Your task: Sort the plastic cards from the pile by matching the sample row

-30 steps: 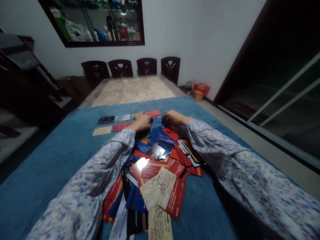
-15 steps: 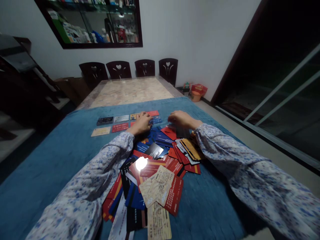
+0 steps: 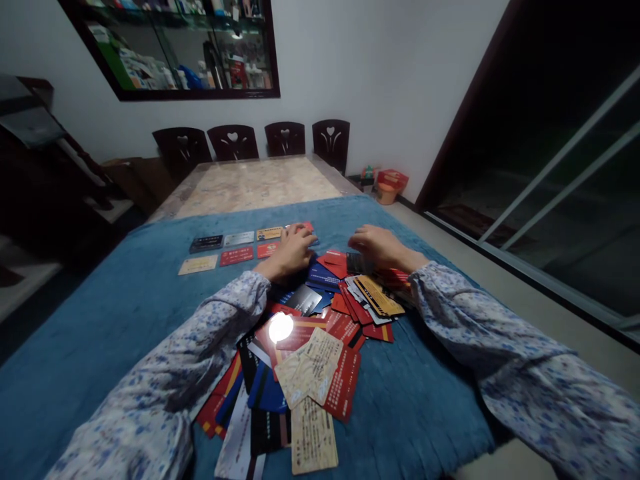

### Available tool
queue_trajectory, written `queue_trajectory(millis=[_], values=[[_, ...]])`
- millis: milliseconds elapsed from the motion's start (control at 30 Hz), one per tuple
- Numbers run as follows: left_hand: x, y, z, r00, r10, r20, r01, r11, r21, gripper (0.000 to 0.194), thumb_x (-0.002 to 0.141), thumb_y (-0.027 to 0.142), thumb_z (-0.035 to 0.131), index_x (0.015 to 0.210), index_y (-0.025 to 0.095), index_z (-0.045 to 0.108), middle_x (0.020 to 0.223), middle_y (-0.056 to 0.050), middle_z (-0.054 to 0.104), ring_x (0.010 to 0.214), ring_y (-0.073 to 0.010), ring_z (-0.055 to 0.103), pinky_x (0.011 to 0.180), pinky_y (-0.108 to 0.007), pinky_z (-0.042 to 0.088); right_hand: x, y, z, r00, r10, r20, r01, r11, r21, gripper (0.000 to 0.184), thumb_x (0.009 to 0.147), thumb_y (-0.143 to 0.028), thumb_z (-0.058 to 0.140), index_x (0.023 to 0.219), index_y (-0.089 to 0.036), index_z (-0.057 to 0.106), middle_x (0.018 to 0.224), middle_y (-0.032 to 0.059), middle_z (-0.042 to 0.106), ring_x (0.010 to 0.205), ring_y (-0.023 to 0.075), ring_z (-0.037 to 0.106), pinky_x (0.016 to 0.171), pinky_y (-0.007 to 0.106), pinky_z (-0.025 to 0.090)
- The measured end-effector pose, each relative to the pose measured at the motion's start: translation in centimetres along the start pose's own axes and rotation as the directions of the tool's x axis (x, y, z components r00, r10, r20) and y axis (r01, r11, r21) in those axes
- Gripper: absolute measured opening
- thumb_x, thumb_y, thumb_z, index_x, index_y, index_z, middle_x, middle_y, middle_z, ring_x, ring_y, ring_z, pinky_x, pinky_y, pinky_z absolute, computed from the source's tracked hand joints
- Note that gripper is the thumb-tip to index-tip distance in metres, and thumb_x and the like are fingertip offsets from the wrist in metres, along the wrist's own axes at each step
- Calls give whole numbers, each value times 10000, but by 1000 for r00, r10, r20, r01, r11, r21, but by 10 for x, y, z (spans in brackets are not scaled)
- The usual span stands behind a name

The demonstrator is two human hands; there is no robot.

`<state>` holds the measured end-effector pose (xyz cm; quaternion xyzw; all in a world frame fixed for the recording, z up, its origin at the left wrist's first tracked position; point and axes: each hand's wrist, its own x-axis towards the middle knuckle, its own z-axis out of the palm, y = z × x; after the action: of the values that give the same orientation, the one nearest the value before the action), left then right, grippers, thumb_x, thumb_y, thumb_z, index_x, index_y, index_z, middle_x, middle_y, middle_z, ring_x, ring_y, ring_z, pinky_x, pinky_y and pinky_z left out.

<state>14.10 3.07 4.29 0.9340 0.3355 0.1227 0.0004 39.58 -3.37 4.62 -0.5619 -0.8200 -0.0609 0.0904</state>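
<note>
My left hand (image 3: 293, 252) is over the near right end of the laid-out cards, fingers bent and a little apart. Its fingertips rest by a blue card (image 3: 315, 241), which they partly hide. Just right of it, my right hand (image 3: 379, 244) is curled above the far side of the card pile. A black card (image 3: 357, 263) shows below its fingers, and the thumb's grip is mostly hidden. The loose pile holds red cards (image 3: 344, 387), cream cards (image 3: 316, 440), a silver card (image 3: 304, 299) and a yellow card (image 3: 377, 295).
Several cards lie in two rows at the left, among them another black card (image 3: 206, 243) and a cream card (image 3: 198, 265). A blue cloth (image 3: 125, 287) covers the near table. Dark chairs (image 3: 233, 141) stand beyond its far end.
Both hands have moved right. More of the red card in the near row shows beside my left hand, and the black card under my right hand is clearer. The view has shifted slightly.
</note>
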Motion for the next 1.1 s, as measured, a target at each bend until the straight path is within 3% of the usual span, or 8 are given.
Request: queue_trajectory(millis=[300,567,867,1100], values=[[5,31,6,993,115,-13,-116,990,-77,372,955,237,560,1311,224,667,1399,-123,624,1412,-355,377,1138,-587,345,-25,17,13,996,82,-32,-80,995,59,274,996,-204,523,1068,-203,787,1035,116,760,983,234,632,768,315,432],[10,50,12,978,199,67,-192,976,-103,384,988,279,534,1355,231,638,1440,-136,609,1446,-372,347,1124,-625,329,-35,25,21,997,71,-16,-68,990,121,321,930,-138,544,1159,-173,766,1144,130,764,1049,260,616,886,357,467],[13,57,24,944,293,151,-281,955,-93,425,1022,279,496,1440,304,567,1502,-106,573,1491,-373,308,1114,-604,347,-34,18,24,999,0,43,-8,982,188,540,802,-8,527,1256,-207,742,1296,88,738,1162,267,585,1022,400,462],[13,55,30,926,332,181,-316,942,-113,413,1032,285,489,1417,392,595,1506,-41,591,1496,-365,311,1119,-556,310,-35,16,21,995,-20,100,-3,974,227,475,829,-22,517,1169,-221,783,1255,74,757,1172,252,590,1026,374,448]])
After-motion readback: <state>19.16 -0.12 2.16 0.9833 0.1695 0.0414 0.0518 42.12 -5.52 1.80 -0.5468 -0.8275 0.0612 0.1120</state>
